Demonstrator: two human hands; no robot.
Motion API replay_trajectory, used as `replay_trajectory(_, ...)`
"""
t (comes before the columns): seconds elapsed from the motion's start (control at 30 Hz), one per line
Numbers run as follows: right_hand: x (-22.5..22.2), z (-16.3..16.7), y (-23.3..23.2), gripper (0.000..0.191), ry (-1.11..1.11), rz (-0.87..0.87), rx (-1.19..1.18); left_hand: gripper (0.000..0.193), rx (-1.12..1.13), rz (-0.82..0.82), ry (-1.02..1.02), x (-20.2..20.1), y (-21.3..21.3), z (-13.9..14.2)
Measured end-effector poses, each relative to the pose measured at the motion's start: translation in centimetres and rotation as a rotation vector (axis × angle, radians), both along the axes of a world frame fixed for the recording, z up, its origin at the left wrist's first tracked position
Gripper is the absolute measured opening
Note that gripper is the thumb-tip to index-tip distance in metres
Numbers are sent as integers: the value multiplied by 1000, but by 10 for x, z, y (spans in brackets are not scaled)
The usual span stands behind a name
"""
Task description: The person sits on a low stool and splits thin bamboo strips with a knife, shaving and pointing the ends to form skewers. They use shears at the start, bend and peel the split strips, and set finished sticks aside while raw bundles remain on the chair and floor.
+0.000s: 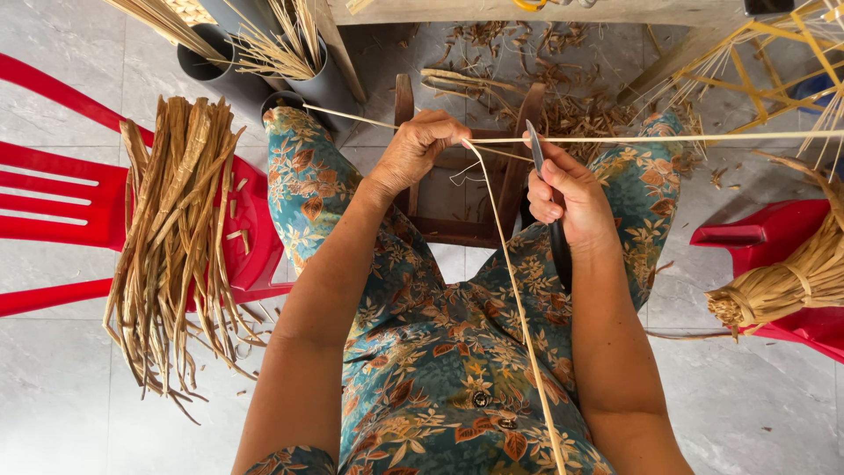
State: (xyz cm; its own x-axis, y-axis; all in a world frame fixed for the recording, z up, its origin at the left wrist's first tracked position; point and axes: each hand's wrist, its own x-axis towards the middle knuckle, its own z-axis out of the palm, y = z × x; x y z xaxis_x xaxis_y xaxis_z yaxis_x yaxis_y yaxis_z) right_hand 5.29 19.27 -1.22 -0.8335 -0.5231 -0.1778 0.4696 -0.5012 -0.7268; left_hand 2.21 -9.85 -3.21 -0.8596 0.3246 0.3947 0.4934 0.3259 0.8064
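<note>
Grey tiled floor (70,387) fills the view, strewn with brown shavings (571,114) near the far side, where the edge of a wooden bench (527,12) crosses the top. The person sits with knees apart in a teal flowered garment (440,369), looking down over a small wooden stool (462,198) set between the legs.

The left hand (418,149) is closed, fingers curled around a long pale cane strip (668,138) that runs level from the grey tubes across to the right edge of the view. The right hand (567,198) is clamped shut on the dark handle of a knife (536,149), whose narrow blade points up and meets the strip just right of the left hand. From that spot a thinner peeled sliver (519,317) hangs down over the lap toward the bottom of the view.

At the left, a red plastic chair (53,202) carries a thick bundle of brown flat strips (176,246), which droop over its edge. Behind it stand grey plastic tubes (229,75) holding more pale splints. At the right, a second red seat (774,242) bears a tied sheaf of straw-coloured fibre (791,281), and a yellow frame of thin sticks (765,62) stands near the bench corner.
</note>
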Motion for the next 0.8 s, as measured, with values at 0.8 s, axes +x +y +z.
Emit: replay_trajectory(0.8, 6, 0, -21, 46, 77, 82, 82, 13, 93, 17, -359, 4, -7, -17)
